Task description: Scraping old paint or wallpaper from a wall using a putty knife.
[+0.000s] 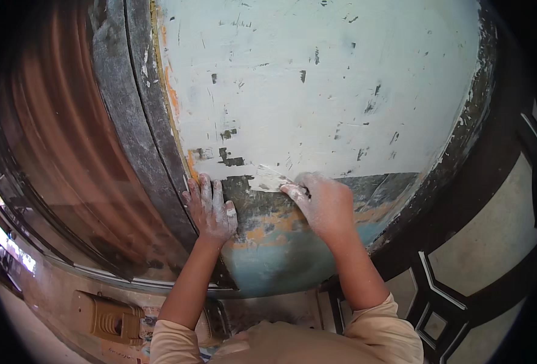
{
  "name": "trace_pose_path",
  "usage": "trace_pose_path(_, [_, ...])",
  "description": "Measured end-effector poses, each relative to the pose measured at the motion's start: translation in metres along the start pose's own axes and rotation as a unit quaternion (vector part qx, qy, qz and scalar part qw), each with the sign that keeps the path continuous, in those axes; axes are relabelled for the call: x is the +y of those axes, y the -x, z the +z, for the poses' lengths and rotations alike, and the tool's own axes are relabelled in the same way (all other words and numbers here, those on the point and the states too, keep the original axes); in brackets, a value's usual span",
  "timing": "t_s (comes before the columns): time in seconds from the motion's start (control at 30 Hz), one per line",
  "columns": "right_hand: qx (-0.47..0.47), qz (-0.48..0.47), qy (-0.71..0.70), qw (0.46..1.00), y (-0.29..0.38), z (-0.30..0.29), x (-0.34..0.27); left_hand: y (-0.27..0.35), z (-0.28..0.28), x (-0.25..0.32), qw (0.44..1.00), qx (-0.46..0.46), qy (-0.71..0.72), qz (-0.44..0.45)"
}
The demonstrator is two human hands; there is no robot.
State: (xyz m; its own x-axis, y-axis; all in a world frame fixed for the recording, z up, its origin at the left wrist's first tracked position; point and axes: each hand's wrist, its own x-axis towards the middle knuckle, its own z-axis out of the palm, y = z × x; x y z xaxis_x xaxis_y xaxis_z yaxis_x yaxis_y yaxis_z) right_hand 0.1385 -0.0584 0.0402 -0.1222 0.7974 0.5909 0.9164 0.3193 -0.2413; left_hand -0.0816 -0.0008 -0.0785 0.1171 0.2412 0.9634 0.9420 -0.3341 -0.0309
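A wall [268, 100] stands before me, its upper part covered in pale white filler with dark patches showing through. My right hand [325, 202] grips a putty knife [268, 179] whose blade bears white filler and lies against the wall at the filler's lower edge. The knife's handle is mostly hidden in my fist. My left hand [211, 209] rests flat near the wall's left edge, fingers up and a little apart, holding nothing. White powder coats both hands. Below the blade runs a dark bare band [268, 202] with orange patches, then blue-green paint [268, 264].
To the left are a dark frame [136, 100] and a glass pane with a brown curtain [72, 136] behind it. A brown plastic stool [109, 318] is on the floor at lower left. Dark lattice with pale panels [482, 232] fills the right side.
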Motion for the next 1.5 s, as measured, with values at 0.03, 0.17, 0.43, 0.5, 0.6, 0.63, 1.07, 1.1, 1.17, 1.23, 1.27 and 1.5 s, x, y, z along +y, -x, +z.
trace_pose_path(0.03, [0.002,0.004,0.002,1.000,0.000,0.004,-0.003,-0.002,-0.001,0.001,1.000,0.012,-0.001,0.008])
trace_pose_path(0.17, [0.017,-0.004,-0.047,0.999,0.008,0.014,-0.004,0.001,0.003,-0.004,1.000,0.015,0.011,0.008])
trace_pose_path(0.43, [0.032,0.104,-0.393,0.913,0.054,0.024,0.064,-0.001,-0.002,0.002,1.000,0.024,-0.010,0.007])
trace_pose_path(0.5, [0.054,0.112,-0.430,0.894,0.062,0.012,0.077,-0.004,-0.006,0.005,1.000,0.009,-0.003,0.018])
trace_pose_path(0.6, [0.135,0.174,-0.612,0.760,0.073,0.012,0.105,-0.004,-0.007,0.002,1.000,0.015,0.025,0.007])
trace_pose_path(0.63, [0.136,0.170,-0.613,0.759,0.078,0.008,0.116,-0.004,-0.011,0.003,0.999,0.008,0.042,-0.006])
trace_pose_path(1.07, [0.243,0.205,-0.443,0.838,0.087,-0.031,0.194,-0.118,-0.022,0.090,0.990,-0.092,-0.069,0.085])
trace_pose_path(1.1, [0.239,0.187,-0.402,0.864,0.089,-0.030,0.206,-0.134,-0.021,0.100,0.990,-0.092,-0.069,0.087])
trace_pose_path(1.17, [0.240,0.187,-0.481,0.822,0.090,-0.027,0.223,-0.164,-0.020,0.120,0.993,-0.058,-0.047,0.092])
trace_pose_path(1.23, [0.229,0.233,-0.574,0.751,0.086,-0.030,0.227,-0.191,-0.020,0.141,0.993,-0.056,-0.054,0.087])
trace_pose_path(1.27, [0.242,0.216,-0.525,0.787,0.087,-0.026,0.238,-0.202,-0.019,0.154,0.994,-0.048,-0.056,0.084])
trace_pose_path(1.5, [0.142,0.144,-0.392,0.898,0.093,-0.022,0.262,-0.209,-0.005,0.167,0.991,-0.008,-0.092,0.099])
